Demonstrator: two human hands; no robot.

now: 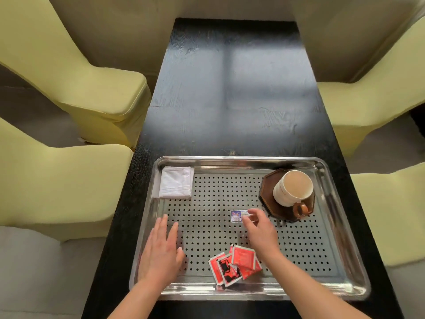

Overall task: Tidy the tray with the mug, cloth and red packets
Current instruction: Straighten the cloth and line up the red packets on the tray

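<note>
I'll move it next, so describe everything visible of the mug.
The mug is cream, ceramic-looking, with faint side lettering and a brown handle pointing toward the viewer. It stands upright, its inside tan, whether drink or glaze unclear, on a dark octagonal coaster in the far right corner of the steel tray. Nothing else touches it.

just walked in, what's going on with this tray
A person is tidying a perforated steel tray on a dark table. Their right hand pinches a small blue and white packet near the tray's middle. The left hand is open and flat over the tray's left side. The red packets lie in a loose overlapping pile by the near edge. The mug stands on a dark coaster in the far right corner, and the folded white cloth is in the far left.
</note>
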